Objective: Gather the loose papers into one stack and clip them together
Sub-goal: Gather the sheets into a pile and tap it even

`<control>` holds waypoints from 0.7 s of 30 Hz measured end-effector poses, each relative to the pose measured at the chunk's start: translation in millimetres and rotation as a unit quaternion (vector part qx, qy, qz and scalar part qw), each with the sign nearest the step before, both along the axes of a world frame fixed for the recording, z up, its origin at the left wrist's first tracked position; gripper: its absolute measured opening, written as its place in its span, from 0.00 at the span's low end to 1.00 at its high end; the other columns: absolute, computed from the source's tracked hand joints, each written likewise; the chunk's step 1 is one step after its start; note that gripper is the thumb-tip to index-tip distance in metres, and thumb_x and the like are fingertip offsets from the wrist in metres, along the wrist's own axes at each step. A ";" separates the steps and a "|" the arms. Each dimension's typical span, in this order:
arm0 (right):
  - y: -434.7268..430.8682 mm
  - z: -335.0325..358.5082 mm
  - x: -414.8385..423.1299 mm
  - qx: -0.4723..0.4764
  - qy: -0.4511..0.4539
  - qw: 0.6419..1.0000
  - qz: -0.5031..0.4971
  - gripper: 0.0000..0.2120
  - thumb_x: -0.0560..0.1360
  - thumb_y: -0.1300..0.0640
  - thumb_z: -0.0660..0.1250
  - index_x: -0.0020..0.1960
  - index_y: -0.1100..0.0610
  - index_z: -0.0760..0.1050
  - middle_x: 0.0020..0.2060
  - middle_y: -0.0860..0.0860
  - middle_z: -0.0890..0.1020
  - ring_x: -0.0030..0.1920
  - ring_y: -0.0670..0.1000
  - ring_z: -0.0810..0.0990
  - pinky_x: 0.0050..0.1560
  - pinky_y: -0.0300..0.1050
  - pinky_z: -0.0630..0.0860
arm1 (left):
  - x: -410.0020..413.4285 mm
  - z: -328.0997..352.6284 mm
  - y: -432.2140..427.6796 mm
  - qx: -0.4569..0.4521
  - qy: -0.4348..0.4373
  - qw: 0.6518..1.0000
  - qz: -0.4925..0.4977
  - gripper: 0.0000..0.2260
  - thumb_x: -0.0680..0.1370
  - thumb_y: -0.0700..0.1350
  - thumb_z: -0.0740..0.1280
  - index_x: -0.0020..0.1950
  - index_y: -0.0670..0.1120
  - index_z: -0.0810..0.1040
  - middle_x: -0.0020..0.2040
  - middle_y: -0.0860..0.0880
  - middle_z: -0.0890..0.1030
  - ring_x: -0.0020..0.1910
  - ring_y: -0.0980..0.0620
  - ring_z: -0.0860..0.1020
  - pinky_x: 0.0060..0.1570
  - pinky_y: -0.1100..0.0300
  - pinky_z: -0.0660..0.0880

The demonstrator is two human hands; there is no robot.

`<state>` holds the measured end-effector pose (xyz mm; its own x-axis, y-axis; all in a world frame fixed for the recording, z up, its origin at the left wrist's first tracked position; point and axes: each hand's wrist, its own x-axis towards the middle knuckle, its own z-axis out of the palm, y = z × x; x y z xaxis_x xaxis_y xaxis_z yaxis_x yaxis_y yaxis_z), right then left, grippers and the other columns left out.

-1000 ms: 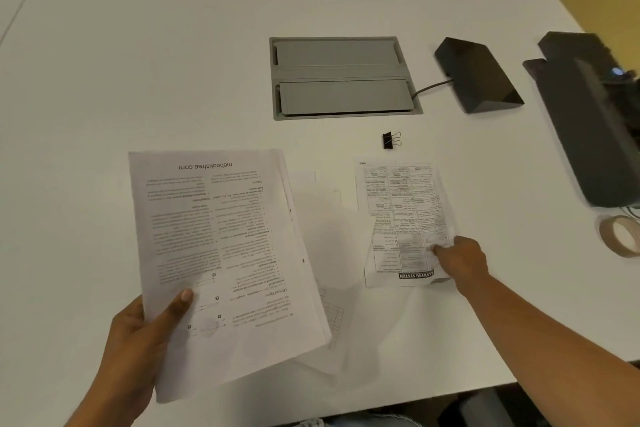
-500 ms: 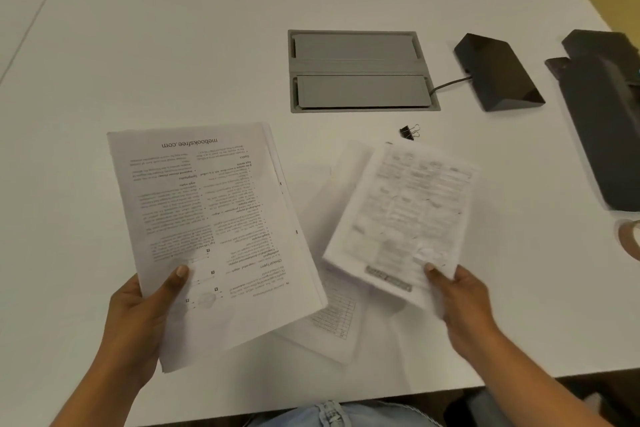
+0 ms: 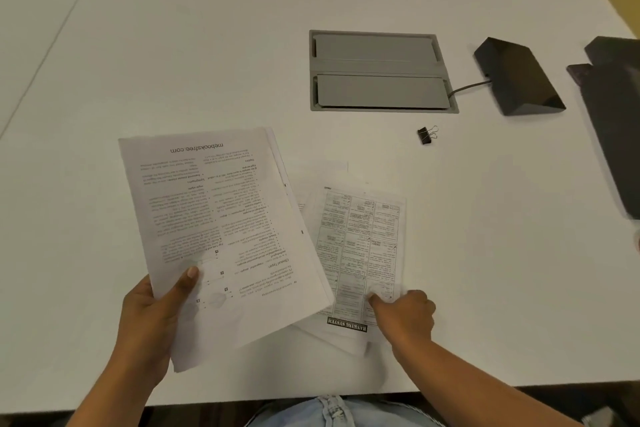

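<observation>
Gathering step: left hand (image 3: 152, 315) grips main sheaf (image 3: 221, 236) above bench's near edge, right hand (image 3: 405, 314) pinches banking sheet (image 3: 363, 246) on loose papers; next merge, then fetch binder clip (image 3: 426, 135) mid-bench.

Dim, even overhead light falls across your white worktop (image 3: 207, 45), shadows soft beneath the papers (image 3: 221, 229). Wide-angle bending curves the frame's edges; the far right smears with motion blur.
</observation>
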<state>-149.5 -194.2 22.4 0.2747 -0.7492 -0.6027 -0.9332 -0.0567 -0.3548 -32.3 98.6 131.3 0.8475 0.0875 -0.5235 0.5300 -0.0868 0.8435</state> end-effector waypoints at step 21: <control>14.5 3.4 49.7 -0.043 0.036 0.997 0.046 0.41 0.62 0.47 0.79 0.65 0.64 0.64 0.61 0.61 0.73 0.60 0.61 0.76 0.55 0.55 0.77 | -12.7 -11.4 6.1 0.020 0.017 1.000 0.010 0.04 0.77 0.46 0.70 0.51 0.52 0.80 0.50 0.52 0.85 0.48 0.39 0.82 0.50 0.41 0.79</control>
